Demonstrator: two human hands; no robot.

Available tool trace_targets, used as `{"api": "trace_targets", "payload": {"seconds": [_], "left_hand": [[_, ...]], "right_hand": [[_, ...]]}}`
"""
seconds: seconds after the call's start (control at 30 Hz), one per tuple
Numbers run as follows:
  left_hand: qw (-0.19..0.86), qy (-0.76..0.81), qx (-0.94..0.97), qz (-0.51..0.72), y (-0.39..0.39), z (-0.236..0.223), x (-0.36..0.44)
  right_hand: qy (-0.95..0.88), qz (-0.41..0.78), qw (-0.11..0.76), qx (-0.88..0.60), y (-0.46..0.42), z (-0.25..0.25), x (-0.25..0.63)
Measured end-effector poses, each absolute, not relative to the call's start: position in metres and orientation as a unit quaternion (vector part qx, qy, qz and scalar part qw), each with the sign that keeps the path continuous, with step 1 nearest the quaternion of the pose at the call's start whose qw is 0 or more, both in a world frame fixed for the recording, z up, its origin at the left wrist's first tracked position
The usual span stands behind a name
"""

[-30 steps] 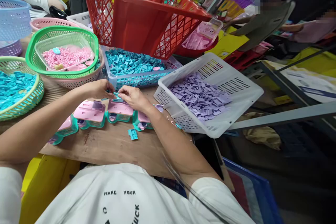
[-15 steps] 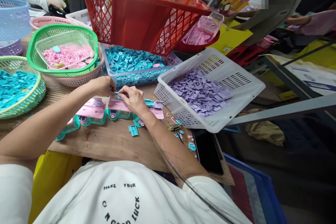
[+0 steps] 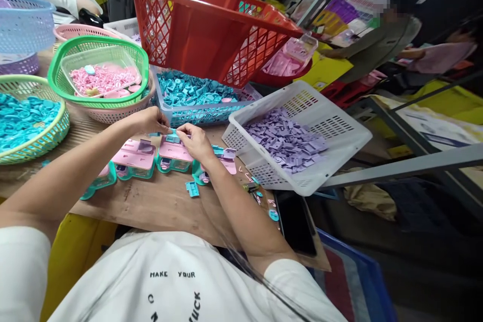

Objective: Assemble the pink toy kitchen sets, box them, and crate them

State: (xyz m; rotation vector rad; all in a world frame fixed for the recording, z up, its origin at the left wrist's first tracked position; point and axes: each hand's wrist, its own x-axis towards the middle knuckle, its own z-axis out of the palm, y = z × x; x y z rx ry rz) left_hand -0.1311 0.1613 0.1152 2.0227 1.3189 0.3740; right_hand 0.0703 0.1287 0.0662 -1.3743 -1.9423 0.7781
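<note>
My left hand (image 3: 152, 119) is closed, its fingertips pinched at the left end of a small teal plastic piece (image 3: 173, 138). From the other side my right hand (image 3: 196, 143) grips the same piece between thumb and fingers. The piece is over the back of a pink-topped teal plastic case (image 3: 172, 153). Left of it stands a similar case (image 3: 134, 158) with a purple part on its pink top. Another case (image 3: 227, 161), with teal and purple parts on top, is partly hidden behind my right forearm. A loose teal piece (image 3: 192, 189) lies on the wooden table.
A white basket of purple pieces (image 3: 269, 173) leans at the right, and a blue basket of teal pieces (image 3: 211, 116) stands behind my hands. Above it sits a red basket (image 3: 204, 35). Green (image 3: 53, 73) and yellow-green (image 3: 62, 128) baskets are left. A phone (image 3: 298, 224) lies near the table's right edge.
My hands have lowered slightly and the teal piece now shows flat between them, over the case. My right hand's fingers have straightened a little. The whole view has shifted slightly.
</note>
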Motion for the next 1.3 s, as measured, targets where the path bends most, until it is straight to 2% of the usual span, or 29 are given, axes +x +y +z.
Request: {"api": "trace_targets", "payload": {"seconds": [0.23, 0.4, 0.5, 0.6, 0.73, 0.9, 1.1, 1.3], "left_hand": [[0.293, 0.489, 0.813, 0.123, 0.151, 0.111, -0.129], [0.258, 0.512, 0.811, 0.112, 0.145, 0.112, -0.125], [0.281, 0.535, 0.786, 0.133, 0.14, 0.114, -0.126], [0.362, 0.54, 0.723, 0.232, 0.128, 0.123, -0.131], [0.517, 0.512, 0.592, 0.347, 0.105, 0.143, -0.141], [0.615, 0.49, 0.452, 0.421, 0.09, 0.149, -0.166], [0.585, 0.507, 0.477, 0.416, 0.085, 0.125, -0.206], [0.492, 0.588, 0.555, 0.323, 0.078, 0.109, -0.222]], "right_hand": [[-0.79, 0.178, 0.277, -0.517, 0.116, 0.073, 0.074], [-0.788, 0.145, 0.279, -0.528, 0.108, 0.068, 0.071], [-0.796, 0.136, 0.278, -0.52, 0.107, 0.072, 0.07], [-0.804, 0.121, 0.343, -0.47, 0.101, 0.082, 0.067], [-0.803, 0.217, 0.424, -0.357, 0.096, 0.092, 0.049], [-0.737, 0.404, 0.432, -0.328, 0.112, 0.09, 0.019], [-0.759, 0.428, 0.364, -0.329, 0.12, 0.087, -0.008], [-0.858, 0.302, 0.208, -0.359, 0.11, 0.092, -0.021]]}}
